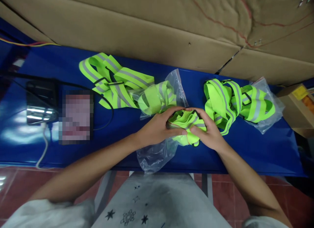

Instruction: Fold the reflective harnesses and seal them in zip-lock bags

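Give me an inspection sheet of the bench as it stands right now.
Surface: blue table, glossy, glare at left end.
Job's things: folded strap bundle, neon-yellow reflective webbing, over a clear bag at the near edge.
Clutter: loose straps back left; half-bagged straps centre; bagged straps right; dark device and blurred panel left.
Hands: left hand and right hand both closed on the bundle.
Cables: black cable loops by the device; white cable drops off the front edge; coloured wires far left.
Surroundings: cardboard sheets behind; small box right; red tiled floor.
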Tool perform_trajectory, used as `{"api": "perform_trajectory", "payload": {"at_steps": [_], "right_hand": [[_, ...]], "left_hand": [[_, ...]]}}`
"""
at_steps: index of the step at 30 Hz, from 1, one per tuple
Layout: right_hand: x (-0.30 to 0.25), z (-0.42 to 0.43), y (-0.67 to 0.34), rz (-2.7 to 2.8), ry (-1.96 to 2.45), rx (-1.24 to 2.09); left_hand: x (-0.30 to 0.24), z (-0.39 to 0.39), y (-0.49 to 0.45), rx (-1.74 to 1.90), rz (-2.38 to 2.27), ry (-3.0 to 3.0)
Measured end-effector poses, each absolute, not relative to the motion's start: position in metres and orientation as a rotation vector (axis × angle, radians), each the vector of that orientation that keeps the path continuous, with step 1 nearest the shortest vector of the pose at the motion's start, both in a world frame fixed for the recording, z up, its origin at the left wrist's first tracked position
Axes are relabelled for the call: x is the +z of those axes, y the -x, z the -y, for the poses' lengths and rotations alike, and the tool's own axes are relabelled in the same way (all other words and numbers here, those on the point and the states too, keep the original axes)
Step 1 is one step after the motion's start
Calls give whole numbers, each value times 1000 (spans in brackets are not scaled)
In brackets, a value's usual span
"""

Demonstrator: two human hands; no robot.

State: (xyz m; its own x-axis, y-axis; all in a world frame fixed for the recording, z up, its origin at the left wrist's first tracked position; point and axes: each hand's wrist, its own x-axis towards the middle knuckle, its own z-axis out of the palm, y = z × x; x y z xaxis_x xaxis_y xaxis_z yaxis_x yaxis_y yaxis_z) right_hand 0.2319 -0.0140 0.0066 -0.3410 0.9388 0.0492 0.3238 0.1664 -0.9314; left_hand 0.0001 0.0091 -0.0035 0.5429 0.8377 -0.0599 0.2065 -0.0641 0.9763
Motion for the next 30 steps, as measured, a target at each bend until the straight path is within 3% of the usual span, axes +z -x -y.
{"api": "perform_trajectory", "payload": {"at_steps": [7,16,21,26,30], "right_hand": [[10,14,-233,1679,1255,991],[17,14,-240,1720,1244,1001],[21,13,-242,1808,1211,1139],[18,11,-241,1751,1328,1053],[16,11,-240,1767,1353,1123]], "left_hand": [[22,-18,15,374,-823,-1259],[35,-18,32,110,-956,-1559],[27,-19,30,274,-916,-1471],[23,-18,26,485,-925,-1482],[18,-17,20,468,-971,-1536]]}}
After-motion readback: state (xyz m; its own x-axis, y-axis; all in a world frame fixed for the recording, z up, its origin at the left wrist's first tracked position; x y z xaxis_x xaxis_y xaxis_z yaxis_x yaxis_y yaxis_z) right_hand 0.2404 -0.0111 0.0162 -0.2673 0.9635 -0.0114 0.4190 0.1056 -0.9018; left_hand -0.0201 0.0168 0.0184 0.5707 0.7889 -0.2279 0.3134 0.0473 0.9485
